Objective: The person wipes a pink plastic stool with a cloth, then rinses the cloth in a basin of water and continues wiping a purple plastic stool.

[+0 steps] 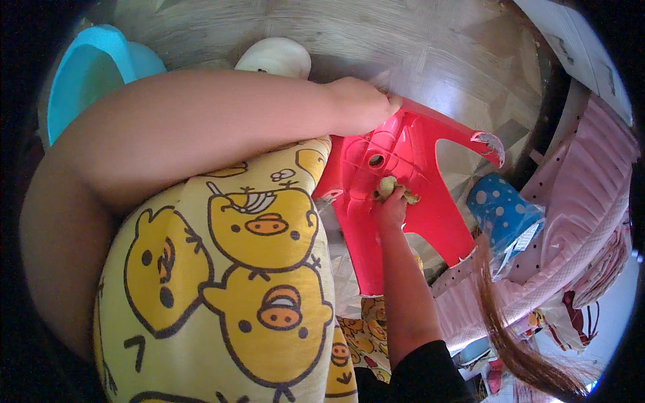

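Note:
A red plastic stool (418,151) lies with its ribbed underside facing me and its legs spread outward. The end of one leg looks worn and greyish. My left hand (364,108) grips the stool's upper edge, with the arm reaching around my knee in yellow chick-print fabric (267,237). In my right hand (393,210) is a crumpled yellow-green cloth (387,186), pressed on the stool's underside below a round hole. The fingers of the left hand are partly hidden by its own back.
A light-blue plastic basin (113,48) stands at the upper left, with a white rounded object (277,54) beyond my forearm. To the right are a blue polka-dot container (501,206) in clear plastic and a pink ruffled bed skirt (569,176). Brown hair (496,312) hangs at lower right.

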`<action>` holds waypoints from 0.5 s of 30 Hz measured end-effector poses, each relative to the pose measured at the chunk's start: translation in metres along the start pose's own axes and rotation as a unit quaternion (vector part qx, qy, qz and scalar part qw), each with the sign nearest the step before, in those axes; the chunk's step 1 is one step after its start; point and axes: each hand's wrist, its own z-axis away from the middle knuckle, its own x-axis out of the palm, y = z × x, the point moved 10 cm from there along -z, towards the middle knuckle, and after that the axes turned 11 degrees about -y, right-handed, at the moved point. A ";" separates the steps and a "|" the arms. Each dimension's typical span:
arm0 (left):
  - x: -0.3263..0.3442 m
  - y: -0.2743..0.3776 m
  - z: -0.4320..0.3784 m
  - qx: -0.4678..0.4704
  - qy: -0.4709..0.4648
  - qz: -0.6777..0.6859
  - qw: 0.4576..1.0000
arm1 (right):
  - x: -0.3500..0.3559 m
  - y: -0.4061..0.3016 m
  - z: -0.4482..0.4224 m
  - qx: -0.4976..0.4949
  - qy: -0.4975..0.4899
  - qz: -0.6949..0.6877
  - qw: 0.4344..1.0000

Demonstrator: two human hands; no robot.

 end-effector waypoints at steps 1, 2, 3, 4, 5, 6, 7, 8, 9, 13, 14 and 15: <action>0.001 0.000 0.000 0.003 -0.001 -0.002 1.000 | 0.003 -0.001 0.000 -0.001 -0.002 -0.002 1.000; 0.002 -0.001 0.001 0.002 -0.003 -0.002 1.000 | 0.000 -0.006 0.002 -0.018 0.020 0.010 1.000; 0.000 -0.001 0.002 0.009 0.013 0.009 1.000 | -0.005 -0.009 0.003 -0.033 0.044 0.023 0.998; -0.003 -0.001 0.002 0.016 0.029 0.021 0.999 | -0.006 -0.008 0.003 -0.032 0.044 0.023 0.998; -0.002 -0.001 0.002 0.017 0.029 0.021 0.999 | -0.001 -0.005 0.001 -0.020 0.015 0.020 0.999; -0.001 -0.001 0.002 0.011 0.023 0.016 1.000 | 0.001 -0.005 0.000 -0.010 -0.015 0.017 1.000; 0.000 -0.002 0.002 0.004 0.016 0.011 1.000 | -0.003 -0.006 0.001 -0.010 -0.015 0.017 1.000; -0.001 -0.001 0.001 0.005 0.017 0.011 1.000 | 0.004 -0.003 0.001 0.003 -0.069 -0.004 0.998; -0.001 -0.001 0.001 0.006 0.019 0.014 1.000 | 0.010 -0.003 0.002 0.015 -0.124 -0.025 0.992; 0.000 -0.001 -0.001 0.009 0.018 0.018 1.000 | 0.012 -0.004 0.010 0.007 -0.202 0.031 0.979; -0.001 0.000 -0.002 0.011 0.019 0.017 1.000 | 0.012 -0.002 0.010 -0.029 -0.242 -0.024 0.969; -0.001 0.001 -0.003 0.009 0.017 0.014 1.000 | 0.013 -0.004 0.013 -0.064 -0.280 -0.080 0.954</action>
